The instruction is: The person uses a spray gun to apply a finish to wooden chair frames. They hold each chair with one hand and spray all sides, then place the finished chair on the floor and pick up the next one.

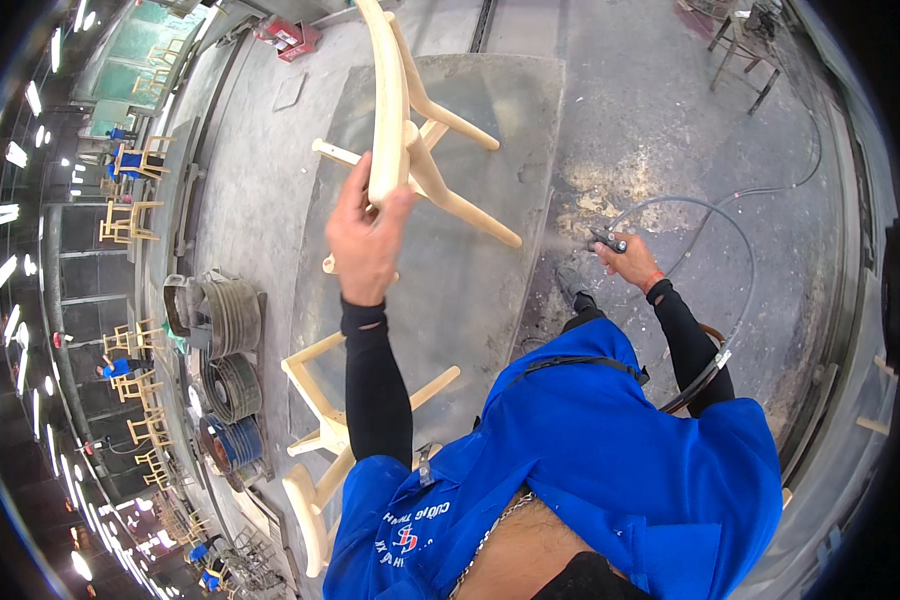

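My left hand [366, 238] grips the curved rail of a pale bare-wood chair frame [402, 110], holding it up tilted over a grey metal floor plate [450, 290]. Its legs and rungs stick out to the right. My right hand [630, 260] is closed on a small dark air gun [606, 241] held out to the right, with a grey hose [742, 262] looping from it back toward my side. The gun's nozzle points left toward the chair frame but stays apart from it. Black sleeves cover both forearms under a blue shirt.
A second bare-wood chair [320, 440] lies on the floor by my left leg. Round grey and blue fan-like units [228, 385] line the left. Rows of finished chairs [130, 225] and people in blue stand far left. A dark metal stool [740, 50] is at top right.
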A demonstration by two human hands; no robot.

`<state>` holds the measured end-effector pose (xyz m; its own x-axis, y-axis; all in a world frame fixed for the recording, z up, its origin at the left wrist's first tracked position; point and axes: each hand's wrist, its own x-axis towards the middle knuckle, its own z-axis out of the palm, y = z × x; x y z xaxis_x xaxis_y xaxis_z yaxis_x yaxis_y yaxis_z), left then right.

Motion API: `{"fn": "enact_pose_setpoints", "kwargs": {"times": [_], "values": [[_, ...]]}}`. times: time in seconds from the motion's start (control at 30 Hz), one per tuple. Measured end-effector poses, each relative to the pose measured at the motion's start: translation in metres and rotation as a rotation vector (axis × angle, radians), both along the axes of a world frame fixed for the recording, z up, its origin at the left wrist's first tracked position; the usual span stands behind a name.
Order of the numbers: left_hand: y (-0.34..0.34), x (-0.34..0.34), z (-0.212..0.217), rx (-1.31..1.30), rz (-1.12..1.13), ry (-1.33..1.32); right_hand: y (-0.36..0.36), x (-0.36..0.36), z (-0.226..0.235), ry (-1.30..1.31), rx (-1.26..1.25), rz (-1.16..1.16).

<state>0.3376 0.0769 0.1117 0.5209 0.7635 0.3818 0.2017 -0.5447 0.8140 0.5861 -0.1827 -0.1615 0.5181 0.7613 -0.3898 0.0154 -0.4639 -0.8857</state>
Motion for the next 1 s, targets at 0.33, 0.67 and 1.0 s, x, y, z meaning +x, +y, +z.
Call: {"fn": "enact_pose_setpoints", "kwargs": {"times": [0.33,0.67,1.0], "values": [[-0.001,0.019,-0.008,-0.009,0.303,-0.269,0.000,0.033,0.048,0.093,0.269,-0.053],[0.092,-0.124,0.053,-0.010,0.363,-0.449,0.036,0.041,0.207,0.035,0.472,-0.081],[0.174,-0.192,0.074,0.056,0.508,-0.503,0.111,0.037,0.236,0.017,0.665,0.197]]}}
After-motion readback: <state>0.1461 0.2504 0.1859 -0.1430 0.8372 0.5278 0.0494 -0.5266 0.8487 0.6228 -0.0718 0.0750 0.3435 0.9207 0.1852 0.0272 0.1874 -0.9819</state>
